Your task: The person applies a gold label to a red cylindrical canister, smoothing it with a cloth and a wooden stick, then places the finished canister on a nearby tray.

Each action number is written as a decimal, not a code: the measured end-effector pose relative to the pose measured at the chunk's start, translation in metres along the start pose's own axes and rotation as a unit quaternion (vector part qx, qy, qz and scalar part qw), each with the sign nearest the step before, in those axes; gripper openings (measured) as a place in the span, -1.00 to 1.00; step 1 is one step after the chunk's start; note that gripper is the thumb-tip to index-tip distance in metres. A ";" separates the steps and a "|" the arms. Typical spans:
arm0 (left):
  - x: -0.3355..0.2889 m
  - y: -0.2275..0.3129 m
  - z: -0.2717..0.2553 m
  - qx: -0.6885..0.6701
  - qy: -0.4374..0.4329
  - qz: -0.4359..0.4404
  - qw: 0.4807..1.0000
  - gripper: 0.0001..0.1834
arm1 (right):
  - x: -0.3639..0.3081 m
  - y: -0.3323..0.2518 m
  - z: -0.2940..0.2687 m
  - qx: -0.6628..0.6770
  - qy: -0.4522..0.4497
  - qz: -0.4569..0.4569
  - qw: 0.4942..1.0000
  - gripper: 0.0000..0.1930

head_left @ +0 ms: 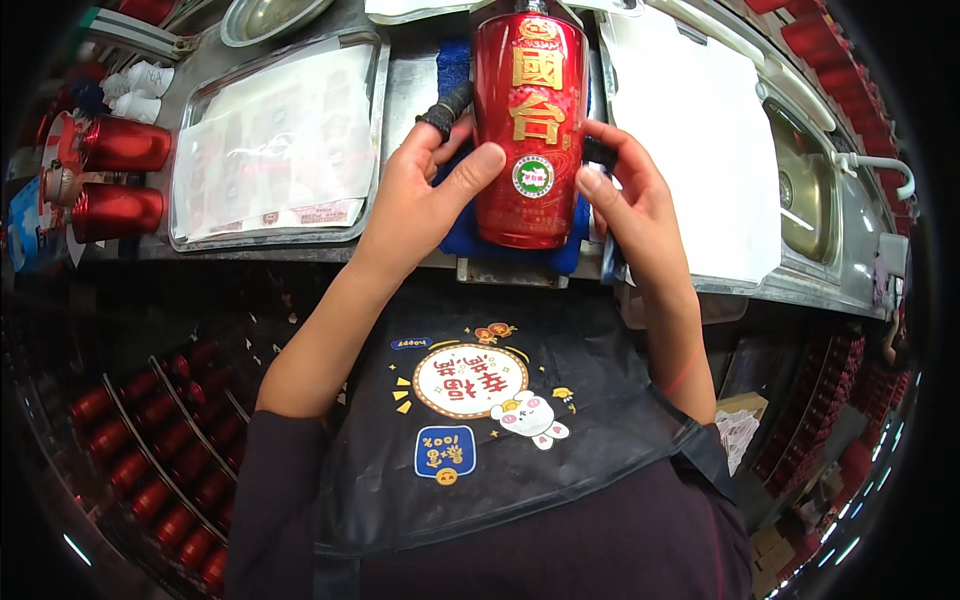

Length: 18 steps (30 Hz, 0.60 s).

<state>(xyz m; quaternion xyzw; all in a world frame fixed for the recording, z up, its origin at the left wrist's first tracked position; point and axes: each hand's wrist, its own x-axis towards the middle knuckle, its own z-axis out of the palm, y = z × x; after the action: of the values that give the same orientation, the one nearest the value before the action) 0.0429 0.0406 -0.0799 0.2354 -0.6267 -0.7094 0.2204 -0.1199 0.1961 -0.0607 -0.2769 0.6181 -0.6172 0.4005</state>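
A glossy red bottle (530, 215) with gold lettering and a round green-and-white sticker stands between my two hands, its neck toward the far edge. My left hand (425, 190) holds its left side, the thumb pressed on the front near the sticker. A black cover (447, 110) wraps one of that hand's fingers. My right hand (645, 200) grips the other side, thumb and forefinger against the glass; its other fingers are partly hidden. Under the bottle lies a blue cloth (455, 70) on a support at the bench's front edge.
To the left, a metal tray (381, 130) carries label sheets (270, 140), beside two red bottles (125, 145) lying sideways. White sheets (690, 150) cover the bench at right, before a sink (808, 185) with a tap (880, 163). Rows of red bottles (150, 455) fill the lower left.
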 end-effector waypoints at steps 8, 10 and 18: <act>-0.005 -0.001 0.000 0.001 -0.025 0.008 1.000 -0.24 | -0.004 0.004 -0.005 -0.024 -0.034 -0.023 0.999 -0.29; -0.005 0.000 -0.001 0.004 -0.029 0.009 1.000 -0.23 | -0.003 0.005 -0.004 -0.009 -0.028 -0.033 0.999 -0.29; -0.005 0.002 0.000 -0.009 -0.030 0.006 0.999 -0.22 | 0.000 0.006 -0.006 -0.021 -0.039 -0.034 0.998 -0.29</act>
<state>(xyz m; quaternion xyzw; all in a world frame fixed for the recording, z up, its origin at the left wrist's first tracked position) 0.0466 0.0436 -0.0780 0.2081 -0.6283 -0.7202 0.2081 -0.1241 0.2004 -0.0672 -0.3299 0.6048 -0.6061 0.3976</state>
